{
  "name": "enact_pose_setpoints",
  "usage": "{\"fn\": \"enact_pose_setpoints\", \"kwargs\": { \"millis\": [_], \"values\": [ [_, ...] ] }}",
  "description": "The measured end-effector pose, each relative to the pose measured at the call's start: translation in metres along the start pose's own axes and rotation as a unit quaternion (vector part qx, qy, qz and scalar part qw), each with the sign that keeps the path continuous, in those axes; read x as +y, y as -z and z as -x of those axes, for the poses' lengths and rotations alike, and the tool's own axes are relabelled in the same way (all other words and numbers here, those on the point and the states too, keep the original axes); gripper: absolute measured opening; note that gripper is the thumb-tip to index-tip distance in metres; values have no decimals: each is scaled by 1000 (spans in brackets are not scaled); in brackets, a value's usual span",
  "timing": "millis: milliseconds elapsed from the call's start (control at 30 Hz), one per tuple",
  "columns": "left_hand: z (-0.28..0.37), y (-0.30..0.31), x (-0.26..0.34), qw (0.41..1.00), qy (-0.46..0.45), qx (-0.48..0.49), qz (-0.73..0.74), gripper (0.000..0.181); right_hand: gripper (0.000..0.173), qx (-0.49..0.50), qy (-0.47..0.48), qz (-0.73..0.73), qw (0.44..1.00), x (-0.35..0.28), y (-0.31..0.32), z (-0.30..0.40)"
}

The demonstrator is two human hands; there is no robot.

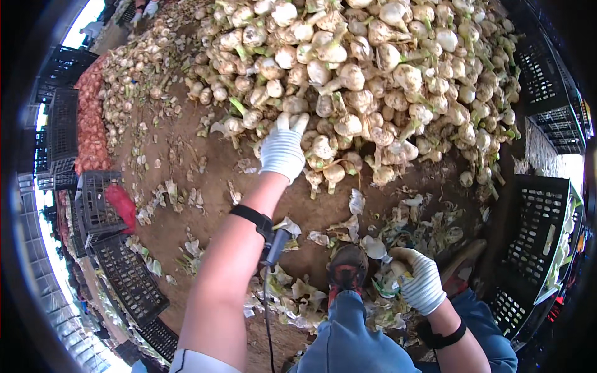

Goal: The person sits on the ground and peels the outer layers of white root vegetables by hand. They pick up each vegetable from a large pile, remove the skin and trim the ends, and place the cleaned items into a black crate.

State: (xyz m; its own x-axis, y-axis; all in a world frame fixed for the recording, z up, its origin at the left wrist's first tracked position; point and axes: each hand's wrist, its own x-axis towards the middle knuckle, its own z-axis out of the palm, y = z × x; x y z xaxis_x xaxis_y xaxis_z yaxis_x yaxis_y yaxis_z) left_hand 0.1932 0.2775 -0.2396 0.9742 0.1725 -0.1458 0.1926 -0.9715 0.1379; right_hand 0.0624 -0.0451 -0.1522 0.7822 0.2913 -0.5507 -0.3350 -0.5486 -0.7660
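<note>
A large heap of white bulbs [364, 88] with cut green stems, onions or garlic, fills the upper middle. My left hand [283, 148], in a white ribbed glove, reaches to the heap's near edge. Its fingers are spread, and the tips touch a soil-stained bulb [295, 104]. Low on the right, near my shoe [347, 268], is my right hand [422, 282], in a similar glove with browned fingertips. Its fingers curl around a small yellow object [406, 275], mostly hidden by the glove. Pale peeled skins [375, 247] lie beside that hand.
Black plastic crates stand at right [536, 233] and left [128, 275]. Red mesh sacks [91, 121] of bulbs line the left, with an empty-looking red net [122, 205] over a crate. Skins litter the brown ground [214, 172]. Another person's gloved hands [144, 11] show at top left.
</note>
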Motion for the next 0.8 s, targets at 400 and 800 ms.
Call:
{"fn": "enact_pose_setpoints", "kwargs": {
  "millis": [400, 800],
  "values": [
    [43, 36, -43, 981, -25, 11, 191, 67, 25, 10, 14, 12, 1000, 14, 0, 37],
    [-12, 253, -33, 988, -125, 81, 49, 58, 25, 50, 60, 25, 997, -4, 19, 63]
  ]
}}
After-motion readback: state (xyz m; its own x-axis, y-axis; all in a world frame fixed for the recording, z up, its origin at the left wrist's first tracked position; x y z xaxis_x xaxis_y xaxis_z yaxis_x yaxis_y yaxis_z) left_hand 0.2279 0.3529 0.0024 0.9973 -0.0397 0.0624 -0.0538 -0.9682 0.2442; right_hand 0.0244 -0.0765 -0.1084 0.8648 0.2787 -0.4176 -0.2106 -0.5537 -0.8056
